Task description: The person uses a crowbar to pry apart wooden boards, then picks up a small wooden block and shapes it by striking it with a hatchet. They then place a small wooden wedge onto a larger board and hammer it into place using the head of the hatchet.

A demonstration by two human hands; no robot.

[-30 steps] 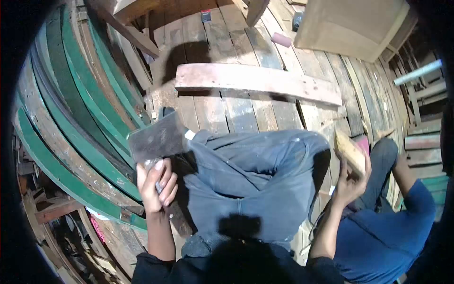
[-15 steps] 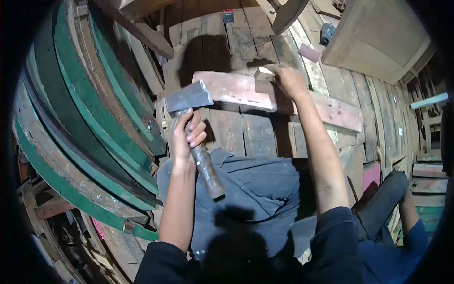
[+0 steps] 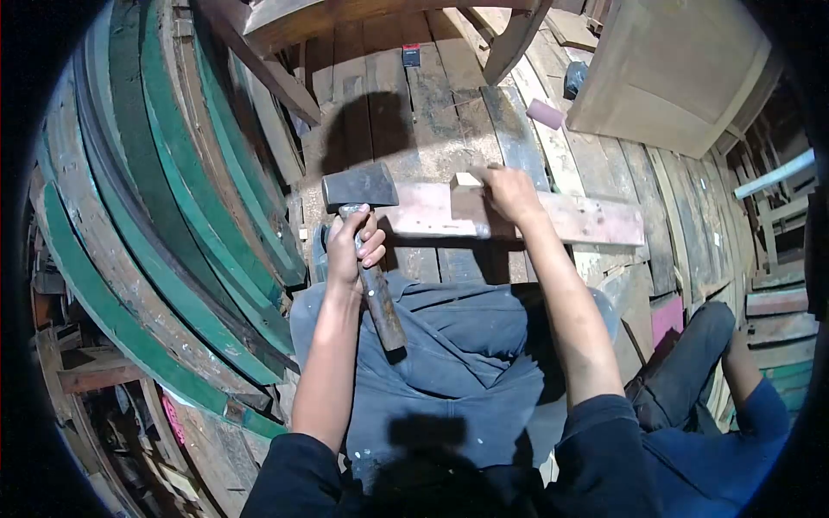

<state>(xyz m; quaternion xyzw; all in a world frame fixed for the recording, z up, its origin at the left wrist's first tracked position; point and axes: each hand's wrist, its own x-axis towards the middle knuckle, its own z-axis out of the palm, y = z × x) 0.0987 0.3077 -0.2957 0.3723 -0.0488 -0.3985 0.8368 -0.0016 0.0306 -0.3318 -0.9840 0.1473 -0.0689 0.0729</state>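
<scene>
My left hand [image 3: 361, 246] is wrapped round the handle of a large hammer [image 3: 359, 187], just below its dark metal head. The handle slants down over my lap. My right hand [image 3: 511, 195] grips a small wooden block [image 3: 467, 180] at the middle of a pale pinkish plank [image 3: 596, 219]. The plank lies crosswise in front of my knees. The hammer head overlaps the plank's left end, and a shadow falls beside the block.
Curved green boards [image 3: 164, 198] stand stacked at the left. A wooden frame [image 3: 363, 22] spans the top. A pale panel [image 3: 673, 78], a pink cylinder [image 3: 544, 114] and a small dark box [image 3: 411, 56] lie beyond. Another person's bent leg [image 3: 691, 363] is at the right.
The plank now lies lower in view and more level, with its left end nearer the hammer. The hammer head has shifted slightly right and down. My right hand and the block have moved down and left.
</scene>
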